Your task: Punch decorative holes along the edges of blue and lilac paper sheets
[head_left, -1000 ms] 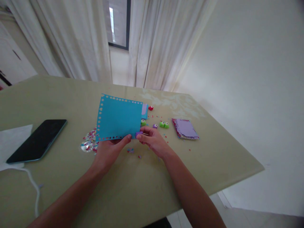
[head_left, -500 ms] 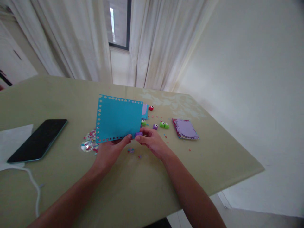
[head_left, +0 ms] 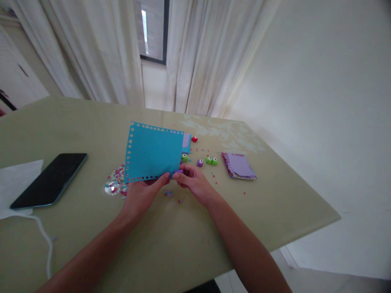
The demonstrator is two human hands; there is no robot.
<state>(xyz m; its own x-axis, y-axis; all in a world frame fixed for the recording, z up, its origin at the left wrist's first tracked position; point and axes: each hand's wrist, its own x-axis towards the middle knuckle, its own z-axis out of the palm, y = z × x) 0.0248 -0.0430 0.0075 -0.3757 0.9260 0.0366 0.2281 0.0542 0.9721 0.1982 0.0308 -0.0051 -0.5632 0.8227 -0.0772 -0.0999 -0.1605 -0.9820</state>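
My left hand (head_left: pixel 141 194) pinches the near edge of a blue paper sheet (head_left: pixel 154 151) whose borders carry rows of small punched holes. The sheet is held tilted up off the table. My right hand (head_left: pixel 194 183) is closed on a small purple punch (head_left: pixel 178 172) set against the sheet's near right corner. Loose paper bits (head_left: pixel 168 193) lie on the table under my hands.
Small punches lie beyond my hands: a red one (head_left: pixel 194 139), a purple one (head_left: pixel 199 163), green ones (head_left: pixel 211 160). A stack of cards (head_left: pixel 238 165) lies to the right. A confetti pile (head_left: pixel 116 183), a black phone (head_left: pixel 50 179) and white paper (head_left: pixel 15 173) lie to the left.
The blue sheet has tilted and shifted slightly to the right. My right hand with the purple punch has moved a little left along the sheet's near edge.
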